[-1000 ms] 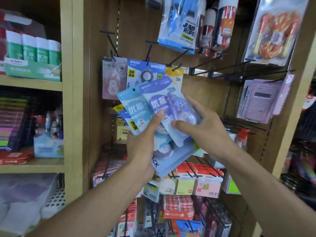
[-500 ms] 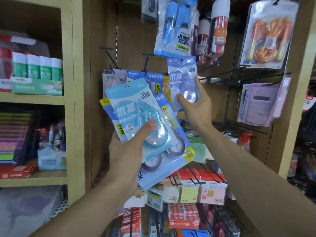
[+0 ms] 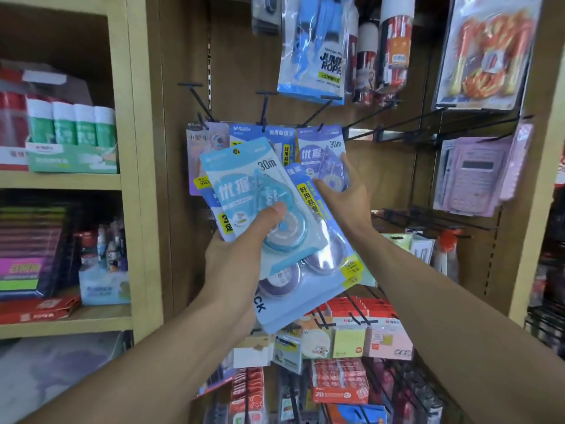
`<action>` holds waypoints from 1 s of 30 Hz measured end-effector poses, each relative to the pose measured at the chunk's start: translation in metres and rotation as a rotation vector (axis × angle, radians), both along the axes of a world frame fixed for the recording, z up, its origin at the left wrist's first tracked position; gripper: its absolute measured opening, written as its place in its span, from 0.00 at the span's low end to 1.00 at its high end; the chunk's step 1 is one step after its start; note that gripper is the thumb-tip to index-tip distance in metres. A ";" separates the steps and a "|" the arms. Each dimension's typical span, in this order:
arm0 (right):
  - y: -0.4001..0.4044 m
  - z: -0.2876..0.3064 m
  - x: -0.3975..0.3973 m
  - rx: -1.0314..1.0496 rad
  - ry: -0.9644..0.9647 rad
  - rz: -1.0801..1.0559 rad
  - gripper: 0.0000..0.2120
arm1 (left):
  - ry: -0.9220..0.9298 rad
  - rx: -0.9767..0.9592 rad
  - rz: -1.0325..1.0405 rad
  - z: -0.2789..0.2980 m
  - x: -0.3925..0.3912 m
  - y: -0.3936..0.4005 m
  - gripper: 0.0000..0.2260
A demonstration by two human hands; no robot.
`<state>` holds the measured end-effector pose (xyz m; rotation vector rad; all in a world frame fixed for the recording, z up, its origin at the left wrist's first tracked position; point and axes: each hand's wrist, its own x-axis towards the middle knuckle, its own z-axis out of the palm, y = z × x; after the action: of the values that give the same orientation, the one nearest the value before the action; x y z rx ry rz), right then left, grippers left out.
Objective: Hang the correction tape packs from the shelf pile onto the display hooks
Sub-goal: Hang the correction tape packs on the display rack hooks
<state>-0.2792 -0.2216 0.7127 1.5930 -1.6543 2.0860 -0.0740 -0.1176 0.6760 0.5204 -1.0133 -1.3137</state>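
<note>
My left hand (image 3: 235, 261) grips a fanned stack of correction tape packs; a light blue 30m pack (image 3: 260, 197) lies on top, thumb pressed on its round dispenser, with a larger blue multi-pack (image 3: 308, 289) beneath. My right hand (image 3: 345, 194) holds a purple 30m pack (image 3: 321, 154) by its lower part, thumb on its face and fingers behind. That pack's top sits at a black display hook (image 3: 319, 127). Other tape packs (image 3: 208, 148) hang on neighbouring hooks to the left.
Bare black hooks (image 3: 397, 123) jut out to the right. A jump rope pack (image 3: 315, 56) hangs above, a pink calculator (image 3: 477, 175) at right, sticky notes (image 3: 348, 338) below. A wooden shelf unit (image 3: 137, 179) with glue sticks (image 3: 70, 123) stands at left.
My right hand pulled the purple pack off the stack, raised it to the hook row, then lowered it a little at the hook. My left hand lifted the stack slightly.
</note>
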 end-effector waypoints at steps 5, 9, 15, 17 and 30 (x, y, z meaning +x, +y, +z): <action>-0.025 0.016 -0.008 0.124 0.024 0.036 0.37 | -0.027 0.068 -0.063 0.001 -0.001 0.000 0.19; -0.051 0.035 -0.012 0.276 0.001 0.104 0.46 | -0.044 0.077 -0.070 -0.004 0.003 -0.001 0.19; -0.050 0.036 -0.012 0.358 0.118 -0.014 0.44 | -0.033 0.043 -0.063 -0.020 0.014 -0.007 0.18; -0.020 0.032 0.000 0.220 0.086 0.083 0.40 | -0.029 0.064 -0.060 -0.025 0.013 -0.011 0.18; 0.135 -0.058 0.064 0.250 0.559 0.278 0.51 | -0.013 0.101 -0.156 -0.046 -0.009 -0.006 0.21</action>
<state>-0.2151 -0.0866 0.6549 2.3224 -1.5938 1.3461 -0.0825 -0.1232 0.6298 0.5350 -1.0176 -1.5084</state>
